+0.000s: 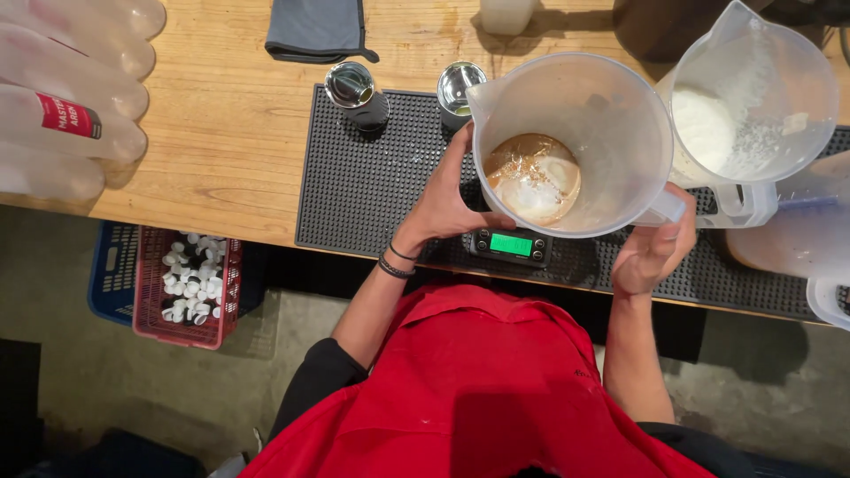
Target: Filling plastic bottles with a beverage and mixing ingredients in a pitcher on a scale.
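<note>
A person in a red apron steadies a translucent plastic pitcher (575, 142) on a small digital scale (512, 245) at the near edge of a black rubber bar mat (372, 190); far to the left of the grip, clear plastic bottles (71, 106) lie on the wooden counter (221, 133), and below them, on the floor, a red basket (181, 292) holds white caps; a folded grey cloth (316, 31) lies at the counter's far edge; two metal cups (354, 88) stand on the mat just beyond and left of the left hand (447, 204); that hand is spread, palm and fingers pressed against the pitcher's left wall, black bands at the wrist; inside the pitcher, brown liquid and white powder pool at the bottom; the scale's green display glows directly beneath, between the two hands; the right hand (651, 252) is curled around the pitcher's handle at its right side, fingers closed on it; just right of that grip, touching the held pitcher, a second pitcher (753, 97) holds white powder; a third container (810, 257) stands at the frame's right edge.
</note>
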